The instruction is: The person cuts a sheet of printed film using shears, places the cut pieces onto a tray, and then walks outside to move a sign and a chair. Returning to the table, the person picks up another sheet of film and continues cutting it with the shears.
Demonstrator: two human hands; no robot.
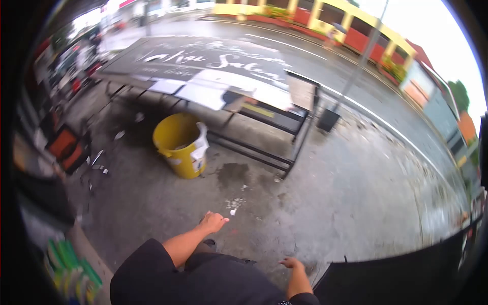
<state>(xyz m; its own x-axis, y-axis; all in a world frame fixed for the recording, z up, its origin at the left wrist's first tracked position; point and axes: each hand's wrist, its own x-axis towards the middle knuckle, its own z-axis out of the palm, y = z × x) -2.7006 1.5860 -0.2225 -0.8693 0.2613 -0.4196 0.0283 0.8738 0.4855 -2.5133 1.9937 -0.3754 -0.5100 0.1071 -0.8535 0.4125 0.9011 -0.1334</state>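
My left hand (212, 222) hangs in front of my body above the wet concrete floor, thumb held apart from loosely bent fingers, with nothing seen in it. Lower and to the right is my right hand (293, 263), its fingers partly stretched out and also holding nothing visible. Neither hand touches anything. Beyond my left hand stands a yellow bucket (175, 133) with a white paper or rag over its rim. Behind it, a dark signboard (178, 56) with white lettering lies on a metal-framed table (249, 152), along with white sheets (203, 90).
A pole in a black base (328, 120) stands right of the table near the road (284, 48). Left are an orange-and-black object (67, 147) and green-yellow items (71, 264). A black panel (396, 269) rises at lower right. A person with an umbrella (339, 28) is across the road.
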